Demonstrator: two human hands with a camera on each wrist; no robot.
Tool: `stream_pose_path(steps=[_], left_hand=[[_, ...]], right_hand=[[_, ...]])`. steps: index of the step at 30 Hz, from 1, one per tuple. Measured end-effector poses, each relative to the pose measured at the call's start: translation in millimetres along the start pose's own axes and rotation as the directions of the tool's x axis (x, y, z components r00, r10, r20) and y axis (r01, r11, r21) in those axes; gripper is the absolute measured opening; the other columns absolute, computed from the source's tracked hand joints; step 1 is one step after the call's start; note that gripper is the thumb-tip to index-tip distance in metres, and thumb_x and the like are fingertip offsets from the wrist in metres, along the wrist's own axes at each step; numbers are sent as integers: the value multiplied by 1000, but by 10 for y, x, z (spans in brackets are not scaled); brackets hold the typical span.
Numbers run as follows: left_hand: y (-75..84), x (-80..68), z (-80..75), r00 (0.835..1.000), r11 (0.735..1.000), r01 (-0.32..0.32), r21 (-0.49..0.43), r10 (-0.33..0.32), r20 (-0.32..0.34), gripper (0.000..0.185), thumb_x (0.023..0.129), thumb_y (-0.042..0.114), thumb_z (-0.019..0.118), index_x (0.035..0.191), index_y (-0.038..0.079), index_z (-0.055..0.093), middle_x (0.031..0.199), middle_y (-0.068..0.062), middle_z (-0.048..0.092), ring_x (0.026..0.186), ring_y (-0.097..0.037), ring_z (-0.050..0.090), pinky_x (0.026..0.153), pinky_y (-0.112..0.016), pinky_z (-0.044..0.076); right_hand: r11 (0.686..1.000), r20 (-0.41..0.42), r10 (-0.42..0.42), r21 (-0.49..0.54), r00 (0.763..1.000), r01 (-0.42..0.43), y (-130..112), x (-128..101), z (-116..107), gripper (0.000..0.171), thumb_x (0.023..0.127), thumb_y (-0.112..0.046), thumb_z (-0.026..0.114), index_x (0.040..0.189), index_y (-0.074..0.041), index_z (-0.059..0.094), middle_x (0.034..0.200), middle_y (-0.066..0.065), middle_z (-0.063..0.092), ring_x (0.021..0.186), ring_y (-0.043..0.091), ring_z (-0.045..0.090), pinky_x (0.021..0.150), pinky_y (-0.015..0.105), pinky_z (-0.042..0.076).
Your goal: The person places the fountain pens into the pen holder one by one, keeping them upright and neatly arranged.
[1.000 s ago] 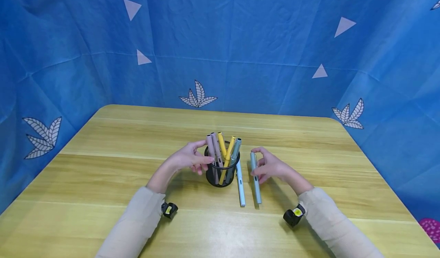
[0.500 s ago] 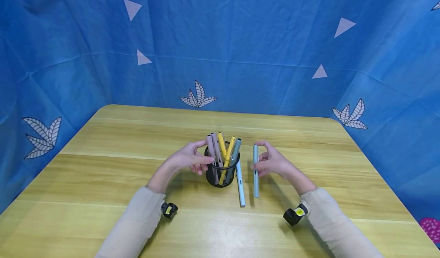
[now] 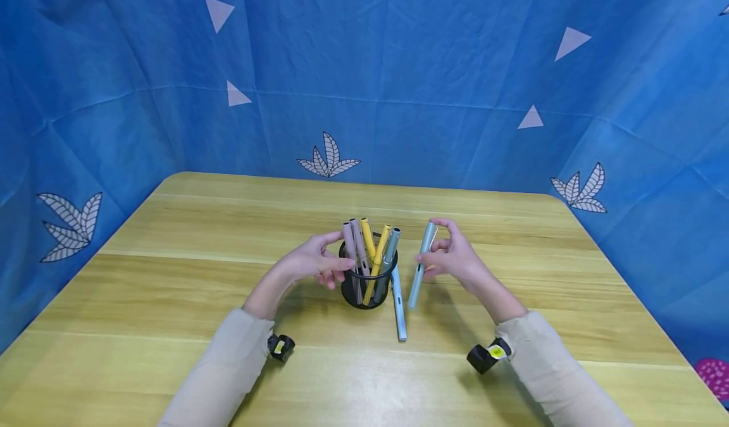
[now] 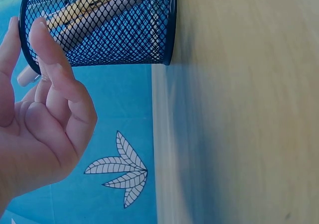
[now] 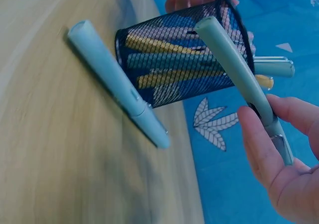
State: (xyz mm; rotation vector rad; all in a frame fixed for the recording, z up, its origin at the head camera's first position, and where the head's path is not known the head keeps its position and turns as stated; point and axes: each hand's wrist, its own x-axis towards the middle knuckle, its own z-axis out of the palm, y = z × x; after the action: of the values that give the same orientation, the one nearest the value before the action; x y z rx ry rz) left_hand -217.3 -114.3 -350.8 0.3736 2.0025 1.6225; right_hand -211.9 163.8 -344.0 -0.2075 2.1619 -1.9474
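Hands: right hand (image 3: 455, 256) pinches unlabelled pen (image 3: 422, 264); left hand (image 3: 312, 264), relaxed, touches mesh cup (image 3: 364, 291).

Evenly and brightly lit from above in the head view, with a pale sheen of glare on the near part of the wooden table (image 3: 364, 376) and only soft, short shadows beside the mesh pen holder (image 3: 364, 288) and under both forearms. Wide-angle bending of straight lines toward the edges, most evident in the curved table rim and the bowed folds of the blue backdrop (image 3: 114, 98). Wrist views sharper on the near mesh and fingers, with streaked motion blur across the table surface, a diffuse dark shadow band along it, and a cool bluish cast.
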Motion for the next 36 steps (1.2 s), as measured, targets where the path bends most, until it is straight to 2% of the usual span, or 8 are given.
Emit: stream_pose_path(steps=[6, 12, 19, 28, 31, 32, 36], left_hand=[[-2, 6, -1, 1000, 1000, -3, 1, 3, 0, 79, 83, 17, 64, 144, 12, 14, 67, -15, 61, 47, -17, 55, 42, -23, 40], [-1, 3, 2, 1000, 1000, 1, 5, -1, -3, 80, 83, 17, 65, 144, 11, 14, 68, -15, 61, 47, -17, 55, 42, -23, 41], [7, 1, 2, 1000, 1000, -3, 11, 3, 1, 80, 83, 17, 64, 144, 10, 13, 66, -13, 62, 47, -17, 55, 43, -24, 41], [3, 13, -7, 1000, 1000, -6, 23, 6, 4, 80, 83, 19, 65, 144, 10, 13, 66, -13, 62, 47, -17, 56, 43, -25, 42], [6, 10, -7, 1000, 1000, -4, 22, 4, 1, 80, 83, 19, 65, 144, 10, 13, 66, -13, 62, 47, -17, 56, 43, -25, 42], [5, 10, -6, 1000, 1000, -5, 21, 4, 1, 81, 83, 19, 65, 144, 10, 13, 66, -13, 62, 47, -17, 56, 43, -24, 42], [-1, 10, -6, 1000, 1000, -8, 9, 8, 5, 81, 83, 18, 65, 144, 11, 13, 68, -16, 62, 46, -17, 55, 43, -24, 42]], right_hand=[[997, -87, -58, 43, 994, 62, -84, 3, 15, 75, 77, 9, 62, 135, -9, 17, 76, 9, 47, 61, 19, 62, 63, 41, 52], [986, -151, -141, 63, 979, 151, -129, -2, 49, 74, 78, 5, 64, 134, -7, 17, 75, 7, 52, 62, 17, 62, 63, 40, 52], [930, -187, -297, 166, 937, 328, -41, 76, 52, 79, 72, -5, 74, 131, -10, 22, 76, 12, 56, 56, 21, 61, 58, 40, 52], [936, -293, -271, 143, 917, 322, -253, 46, 196, 73, 77, 7, 64, 132, -9, 19, 76, 8, 55, 62, 14, 62, 60, 37, 53], [922, -307, -293, 159, 905, 352, -273, 47, 225, 74, 76, 6, 66, 132, -9, 20, 75, 7, 54, 63, 14, 62, 60, 37, 53], [900, -295, -325, 195, 899, 389, -218, 94, 207, 77, 74, 5, 68, 133, -10, 21, 75, 7, 54, 62, 15, 62, 58, 36, 53], [878, -304, -367, 199, 879, 435, -202, 119, 239, 77, 73, 3, 71, 132, -10, 22, 76, 10, 54, 63, 17, 62, 58, 39, 53]])
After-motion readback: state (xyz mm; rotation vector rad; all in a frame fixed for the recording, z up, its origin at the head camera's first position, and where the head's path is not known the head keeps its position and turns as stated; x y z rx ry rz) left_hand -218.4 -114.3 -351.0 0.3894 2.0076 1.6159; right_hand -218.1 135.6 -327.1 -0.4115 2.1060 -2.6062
